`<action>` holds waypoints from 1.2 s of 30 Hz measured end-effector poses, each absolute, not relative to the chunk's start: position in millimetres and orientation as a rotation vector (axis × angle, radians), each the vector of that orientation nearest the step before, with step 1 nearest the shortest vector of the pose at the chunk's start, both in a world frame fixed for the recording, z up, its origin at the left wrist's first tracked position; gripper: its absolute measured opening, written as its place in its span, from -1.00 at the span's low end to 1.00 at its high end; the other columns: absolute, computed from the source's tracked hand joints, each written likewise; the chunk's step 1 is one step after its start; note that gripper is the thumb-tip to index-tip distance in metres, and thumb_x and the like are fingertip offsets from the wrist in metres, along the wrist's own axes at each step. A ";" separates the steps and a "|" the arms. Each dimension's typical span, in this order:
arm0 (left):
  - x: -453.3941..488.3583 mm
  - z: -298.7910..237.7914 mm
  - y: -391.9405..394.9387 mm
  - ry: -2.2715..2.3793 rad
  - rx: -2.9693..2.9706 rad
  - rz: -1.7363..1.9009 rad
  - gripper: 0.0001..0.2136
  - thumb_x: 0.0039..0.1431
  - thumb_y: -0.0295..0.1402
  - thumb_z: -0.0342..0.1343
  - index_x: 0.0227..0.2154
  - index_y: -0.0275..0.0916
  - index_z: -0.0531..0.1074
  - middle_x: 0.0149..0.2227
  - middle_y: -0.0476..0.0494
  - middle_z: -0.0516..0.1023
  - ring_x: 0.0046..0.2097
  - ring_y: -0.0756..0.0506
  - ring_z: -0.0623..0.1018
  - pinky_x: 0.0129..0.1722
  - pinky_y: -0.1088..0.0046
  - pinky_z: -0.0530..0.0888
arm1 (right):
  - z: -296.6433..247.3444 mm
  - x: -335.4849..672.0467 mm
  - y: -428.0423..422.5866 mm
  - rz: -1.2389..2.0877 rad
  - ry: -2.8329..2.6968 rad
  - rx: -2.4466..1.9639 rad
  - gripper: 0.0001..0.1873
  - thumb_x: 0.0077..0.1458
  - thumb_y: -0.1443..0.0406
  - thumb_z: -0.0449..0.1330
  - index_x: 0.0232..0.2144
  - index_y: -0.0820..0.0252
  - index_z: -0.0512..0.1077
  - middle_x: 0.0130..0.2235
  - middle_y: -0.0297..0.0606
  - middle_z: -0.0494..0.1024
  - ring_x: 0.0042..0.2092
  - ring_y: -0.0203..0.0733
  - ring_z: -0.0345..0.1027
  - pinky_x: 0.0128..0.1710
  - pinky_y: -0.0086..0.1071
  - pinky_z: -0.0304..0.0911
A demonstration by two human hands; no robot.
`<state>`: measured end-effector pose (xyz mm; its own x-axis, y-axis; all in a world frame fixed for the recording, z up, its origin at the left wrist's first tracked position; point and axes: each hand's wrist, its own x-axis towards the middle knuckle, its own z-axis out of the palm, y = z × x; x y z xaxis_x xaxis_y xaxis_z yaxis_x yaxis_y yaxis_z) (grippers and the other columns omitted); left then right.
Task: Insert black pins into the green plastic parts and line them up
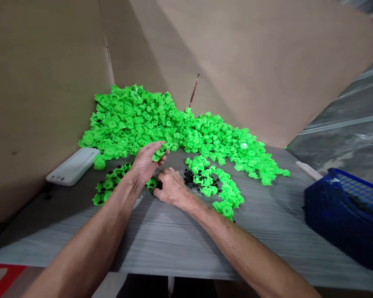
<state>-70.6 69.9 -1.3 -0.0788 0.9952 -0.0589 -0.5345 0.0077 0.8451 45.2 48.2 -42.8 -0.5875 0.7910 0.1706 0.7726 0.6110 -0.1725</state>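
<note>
White box far left. Left hand pinches a green cap, long axis tilted up-right, just above the right hand. That hand is curled on the table; can't tell if it grips anything. Black bits lie just right of it, blue basket far right.

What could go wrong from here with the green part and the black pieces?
1. The left hand pinches one green plastic part by the fingertips; it may slip into the green pile just beyond.
2. The right hand lies beside the small black pieces; a sweep could scatter them among the loose green parts.
</note>
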 end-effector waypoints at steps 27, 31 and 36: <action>-42.7 -21.6 65.0 1.170 1.116 1.217 -0.67 -0.17 -0.26 0.29 -0.28 -0.25 0.50 -0.47 0.02 0.51 -0.53 0.03 0.44 -0.52 0.52 0.31 | -53.0 143.4 61.7 0.036 -2.361 -1.248 -0.82 0.00 0.28 0.27 -0.31 0.27 0.52 -0.26 -0.11 0.53 -0.17 -0.03 0.36 -0.12 -0.21 0.25; -32.5 -23.5 57.3 1.062 1.057 1.064 -0.67 -0.14 -0.17 0.30 -0.36 -0.29 0.48 -0.50 -0.08 0.52 -0.56 0.04 0.43 -0.57 0.54 0.28 | -48.5 146.2 56.2 0.138 -2.068 -1.086 -0.85 0.01 0.33 0.22 -0.31 0.25 0.49 -0.33 -0.17 0.52 -0.24 -0.11 0.38 -0.18 -0.26 0.30; -30.7 -26.4 56.6 0.829 0.947 0.957 -0.62 -0.20 -0.18 0.39 -0.34 -0.31 0.52 -0.52 -0.06 0.50 -0.55 0.06 0.43 -0.58 0.58 0.27 | -39.0 143.4 45.8 0.262 -1.925 -0.912 -0.84 0.04 0.38 0.18 -0.27 0.21 0.48 -0.34 -0.24 0.50 -0.32 -0.23 0.38 -0.28 -0.37 0.33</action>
